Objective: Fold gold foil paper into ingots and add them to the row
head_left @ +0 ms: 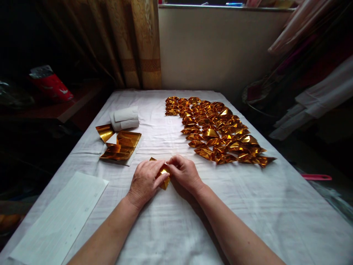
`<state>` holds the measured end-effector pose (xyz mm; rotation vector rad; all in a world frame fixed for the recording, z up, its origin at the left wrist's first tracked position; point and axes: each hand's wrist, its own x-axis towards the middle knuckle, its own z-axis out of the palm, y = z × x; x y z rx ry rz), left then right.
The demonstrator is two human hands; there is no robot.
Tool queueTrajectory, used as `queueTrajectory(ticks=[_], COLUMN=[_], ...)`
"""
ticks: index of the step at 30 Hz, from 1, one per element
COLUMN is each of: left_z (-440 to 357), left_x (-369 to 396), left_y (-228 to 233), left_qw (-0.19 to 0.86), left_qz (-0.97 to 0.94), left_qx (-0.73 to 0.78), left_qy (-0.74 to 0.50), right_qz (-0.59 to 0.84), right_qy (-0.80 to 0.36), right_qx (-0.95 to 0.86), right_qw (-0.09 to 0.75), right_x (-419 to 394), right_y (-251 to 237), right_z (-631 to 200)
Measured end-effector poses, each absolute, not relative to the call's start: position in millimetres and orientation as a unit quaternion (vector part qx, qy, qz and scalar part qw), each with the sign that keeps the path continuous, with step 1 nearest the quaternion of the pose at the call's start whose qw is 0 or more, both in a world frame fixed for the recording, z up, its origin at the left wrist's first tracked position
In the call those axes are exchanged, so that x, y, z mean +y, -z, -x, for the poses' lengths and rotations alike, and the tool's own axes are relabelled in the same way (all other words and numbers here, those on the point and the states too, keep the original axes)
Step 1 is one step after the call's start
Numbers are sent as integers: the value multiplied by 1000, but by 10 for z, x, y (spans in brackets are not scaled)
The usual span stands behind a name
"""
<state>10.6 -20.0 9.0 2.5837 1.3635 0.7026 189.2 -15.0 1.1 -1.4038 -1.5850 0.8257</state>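
The left grip [146,180] is clamping a gold foil piece [164,184], its fingers covering the far part and its thumb pressing on the near part. The right grip [184,171] is touching the right side of the piece, thumb and index fingertips sitting close together; the curled fingers are hiding whether foil is caught between them, so this cannot be told.

For good handling, the step is probably calling for light, even pressure: the left grip should be steadying the piece while the right fingertips are working its edge – foil this thin is likely to be creasing wherever a thumb is digging in.

Relative to the grip, the piece is lying between both hands, mostly beneath the left fingers, with its near corner pointing out below the left thumb. White cloth [275,206] is spreading beneath.

Beyond the left grip, gold foil sheets [125,145] are lying slightly fanned; directly behind them, a white paper roll [125,119] is resting. Beyond the right grip – farther and to its right – folded foil pieces [210,133] are standing in close rows.
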Motion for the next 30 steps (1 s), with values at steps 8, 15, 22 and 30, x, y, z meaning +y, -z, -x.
queueTrajectory(ticks=[8,15,22,30], left_z=[-151,-160,-176,-161], left_x=[-252,-273,-279,-272], left_y=[-149,-118,-109,-100], left_qw=[97,99,82,79], left_qz=[-849,-846,-850,-855], left_qx=[474,479,472,471], left_qy=[-210,-210,-217,-201], right_qz=[557,506,515,583], right_qy=[-359,-563,-567,-457], right_qx=[-608,-473,-462,-540], right_qw=[436,452,447,399], right_x=[-98,-109,-105,-85], right_y=[10,-48,-103,-91], right_z=[-1929,-1905,-1947,-2012])
